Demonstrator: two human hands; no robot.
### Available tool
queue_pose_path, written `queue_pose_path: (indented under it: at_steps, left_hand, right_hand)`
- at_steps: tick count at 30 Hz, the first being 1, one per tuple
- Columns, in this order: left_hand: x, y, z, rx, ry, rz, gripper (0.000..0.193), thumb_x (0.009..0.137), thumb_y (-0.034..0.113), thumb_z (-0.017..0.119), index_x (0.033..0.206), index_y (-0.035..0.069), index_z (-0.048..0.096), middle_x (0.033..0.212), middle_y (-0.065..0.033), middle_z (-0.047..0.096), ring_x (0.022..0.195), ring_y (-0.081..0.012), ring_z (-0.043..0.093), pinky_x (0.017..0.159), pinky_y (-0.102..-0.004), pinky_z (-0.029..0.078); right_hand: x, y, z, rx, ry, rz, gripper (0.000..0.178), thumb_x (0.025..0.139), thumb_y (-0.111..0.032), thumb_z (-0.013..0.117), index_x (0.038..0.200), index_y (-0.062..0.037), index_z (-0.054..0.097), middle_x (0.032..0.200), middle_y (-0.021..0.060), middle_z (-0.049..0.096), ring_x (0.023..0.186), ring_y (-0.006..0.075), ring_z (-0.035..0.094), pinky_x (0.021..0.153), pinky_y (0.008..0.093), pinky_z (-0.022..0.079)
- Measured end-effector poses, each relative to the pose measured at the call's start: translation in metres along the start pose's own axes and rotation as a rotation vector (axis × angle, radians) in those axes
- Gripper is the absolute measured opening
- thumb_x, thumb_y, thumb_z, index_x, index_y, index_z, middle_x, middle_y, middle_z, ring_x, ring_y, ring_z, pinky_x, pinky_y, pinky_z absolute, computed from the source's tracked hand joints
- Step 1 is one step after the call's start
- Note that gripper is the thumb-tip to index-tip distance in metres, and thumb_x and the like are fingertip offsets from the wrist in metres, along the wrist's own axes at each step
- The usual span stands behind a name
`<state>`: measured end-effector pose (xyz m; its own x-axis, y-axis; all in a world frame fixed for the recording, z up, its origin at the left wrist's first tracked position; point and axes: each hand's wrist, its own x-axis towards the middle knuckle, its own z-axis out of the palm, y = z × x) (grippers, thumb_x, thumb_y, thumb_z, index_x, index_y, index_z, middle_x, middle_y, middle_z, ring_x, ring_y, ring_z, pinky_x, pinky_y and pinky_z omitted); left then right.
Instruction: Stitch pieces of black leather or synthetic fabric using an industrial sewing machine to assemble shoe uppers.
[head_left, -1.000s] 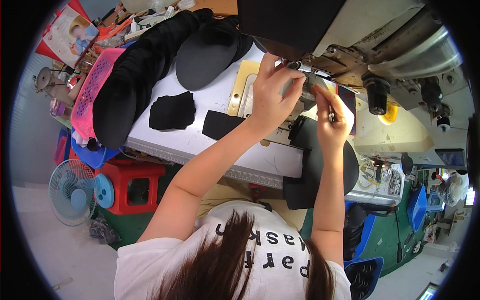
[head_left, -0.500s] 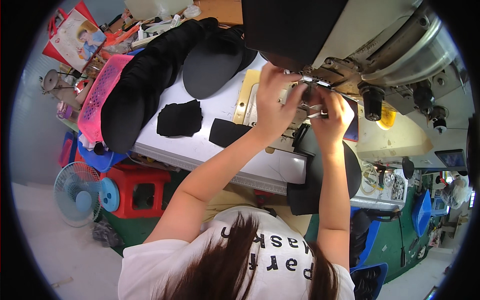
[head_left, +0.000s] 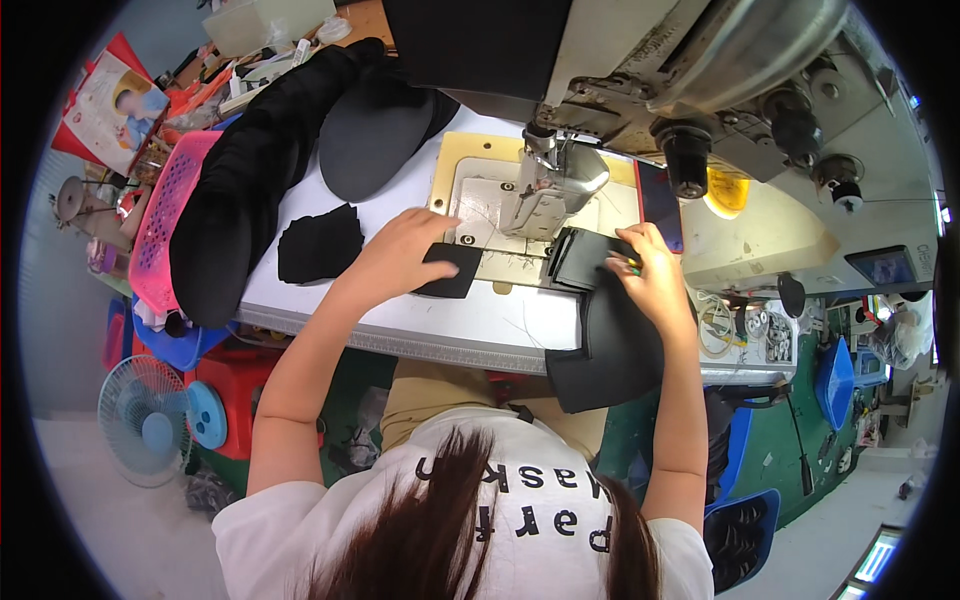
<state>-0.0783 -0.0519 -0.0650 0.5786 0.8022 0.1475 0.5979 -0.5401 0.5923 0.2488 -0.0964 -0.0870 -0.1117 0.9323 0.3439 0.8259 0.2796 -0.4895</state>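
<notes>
My left hand (head_left: 395,258) is open, its thumb and fingers apart, with the thumb on a small black fabric piece (head_left: 455,275) at the left of the sewing machine bed. My right hand (head_left: 652,275) is curled at a stack of black fabric pieces (head_left: 585,258) right of the needle area. Something small and dark with a yellow-green spot shows between its fingers; its kind is too small to tell. The sewing machine's presser foot area (head_left: 555,190) stands between both hands. Below the stack, larger black panels (head_left: 625,340) hang over the table's front edge.
A pile of black cut fabric (head_left: 320,245) lies left of my left hand. Behind it are a row of black curved panels (head_left: 215,230) and a pink basket (head_left: 165,225). The machine head (head_left: 690,60) overhangs at upper right. A phone-like red-edged slab (head_left: 660,205) lies beside it.
Both hands have come away from the needle area toward me, left hand to the small fabric piece, right hand to the stack. The view has shifted, so the machine's needle area now shows.
</notes>
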Motion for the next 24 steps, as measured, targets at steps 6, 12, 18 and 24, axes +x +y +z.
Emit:
queue_pose_path:
  at_steps: [6,12,18,24]
  left_hand:
    - [-0.009,-0.03,0.028,0.267,-0.15,-0.136,0.055,0.063,0.013,0.076,0.112,0.003,0.053,0.102,-0.012,0.052,0.1,-0.0315,0.049,0.088,-0.0371,0.043]
    - [-0.008,-0.028,0.024,0.065,-0.039,-0.061,0.042,0.063,0.012,0.076,0.098,-0.002,0.057,0.09,-0.0136,0.056,0.085,-0.0291,0.055,0.078,-0.0372,0.046]
    - [-0.005,-0.022,0.007,-0.536,-0.004,-0.306,0.024,0.074,0.014,0.071,0.089,-0.003,0.062,0.073,-0.0037,0.061,0.066,-0.0108,0.053,0.063,-0.0261,0.044]
    - [-0.014,-0.026,0.002,-0.619,-0.005,-0.429,0.015,0.079,0.012,0.067,0.08,-0.002,0.064,0.068,0.0017,0.057,0.063,-0.0049,0.049,0.058,-0.0213,0.041]
  right_hand:
    - [-0.005,0.008,0.024,-0.183,0.002,0.025,0.031,0.075,-0.007,0.066,0.105,-0.0029,0.059,0.101,0.0104,0.057,0.081,0.0307,0.061,0.07,0.0382,0.049]
    - [-0.013,0.011,0.03,-0.324,0.173,-0.119,0.022,0.071,-0.001,0.064,0.092,-0.0037,0.059,0.09,0.0065,0.057,0.076,0.028,0.06,0.063,0.0359,0.05]
    - [-0.014,0.023,0.026,-0.041,0.214,-0.034,0.018,0.071,0.002,0.064,0.087,-0.0053,0.059,0.085,0.0074,0.056,0.07,0.0285,0.06,0.061,0.0353,0.048]
    - [-0.008,0.032,0.024,0.155,0.283,-0.139,0.012,0.074,0.005,0.061,0.084,0.0005,0.058,0.084,0.0117,0.056,0.072,0.0249,0.057,0.063,0.0291,0.046]
